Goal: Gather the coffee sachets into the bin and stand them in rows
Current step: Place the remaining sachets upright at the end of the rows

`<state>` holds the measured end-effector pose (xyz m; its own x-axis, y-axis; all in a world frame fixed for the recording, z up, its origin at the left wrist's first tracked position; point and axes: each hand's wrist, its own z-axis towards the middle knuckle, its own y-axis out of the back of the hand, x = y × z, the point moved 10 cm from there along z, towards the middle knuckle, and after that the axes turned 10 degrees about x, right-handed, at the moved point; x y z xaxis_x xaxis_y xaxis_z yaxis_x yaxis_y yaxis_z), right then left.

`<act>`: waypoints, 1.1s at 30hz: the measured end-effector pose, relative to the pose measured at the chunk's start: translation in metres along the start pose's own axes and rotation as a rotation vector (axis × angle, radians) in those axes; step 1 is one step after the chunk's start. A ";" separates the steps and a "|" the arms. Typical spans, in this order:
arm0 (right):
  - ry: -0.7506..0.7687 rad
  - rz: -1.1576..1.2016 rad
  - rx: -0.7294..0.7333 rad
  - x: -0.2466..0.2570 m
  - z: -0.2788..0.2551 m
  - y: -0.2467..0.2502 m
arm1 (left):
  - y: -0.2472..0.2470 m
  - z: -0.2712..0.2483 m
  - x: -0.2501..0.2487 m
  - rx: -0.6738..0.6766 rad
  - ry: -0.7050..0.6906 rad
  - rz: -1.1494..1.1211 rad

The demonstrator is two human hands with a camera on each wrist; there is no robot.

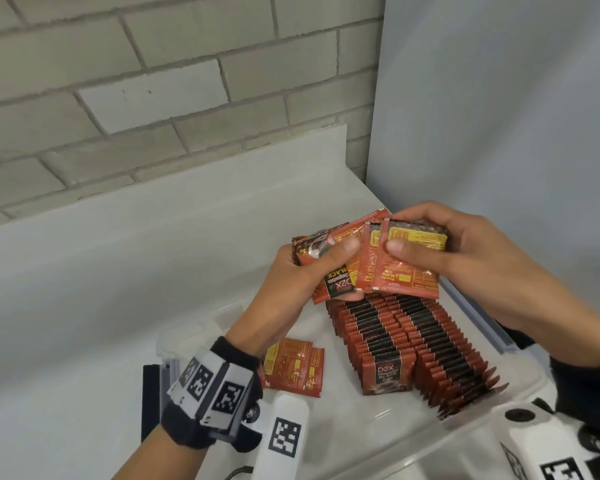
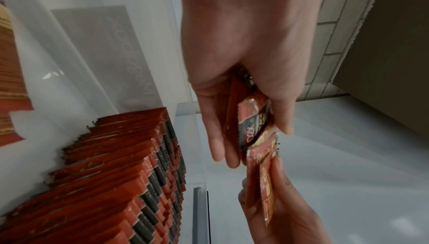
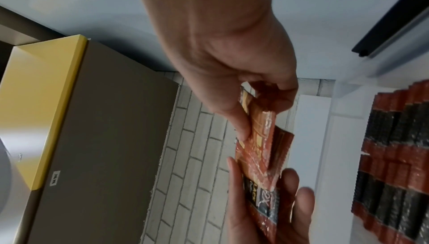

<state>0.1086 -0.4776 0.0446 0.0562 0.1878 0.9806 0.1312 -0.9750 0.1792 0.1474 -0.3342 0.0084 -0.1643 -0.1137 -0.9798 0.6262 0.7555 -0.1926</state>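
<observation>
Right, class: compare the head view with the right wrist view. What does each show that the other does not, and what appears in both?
Only the head view shows the loose sachets lying flat on the bin floor, and the marker-tagged wrist band.

Only the right wrist view shows the yellow-edged cabinet and the dark rail.

Both show the left hand and right hand holding the fanned sachets, the standing rows and the brick wall.

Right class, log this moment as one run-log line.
left hand: grips fanned sachets | right hand: pinches same bunch | rows: standing in bin | loose sachets: flat on bin floor
</observation>
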 end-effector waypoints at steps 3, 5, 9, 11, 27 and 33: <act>-0.002 0.101 -0.047 -0.004 0.000 0.003 | 0.007 0.000 0.001 -0.037 -0.006 0.019; -0.008 0.218 -0.088 -0.008 0.002 0.007 | 0.007 0.000 0.002 -0.036 -0.010 0.013; -0.047 0.388 -0.151 -0.019 0.002 0.006 | -0.005 -0.001 -0.003 0.013 -0.007 0.126; -0.085 0.370 -0.170 -0.023 0.001 0.001 | -0.015 -0.001 -0.012 0.049 -0.052 0.171; -0.157 0.002 -0.284 -0.021 -0.008 -0.007 | -0.039 0.000 -0.018 0.082 -0.051 -0.035; 0.123 -0.045 0.021 0.014 -0.009 -0.026 | -0.047 -0.005 -0.022 0.138 -0.001 -0.127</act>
<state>0.0969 -0.4508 0.0542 -0.0721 0.2141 0.9741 0.1514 -0.9630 0.2229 0.1175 -0.3637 0.0394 -0.2478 -0.2031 -0.9473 0.6991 0.6394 -0.3200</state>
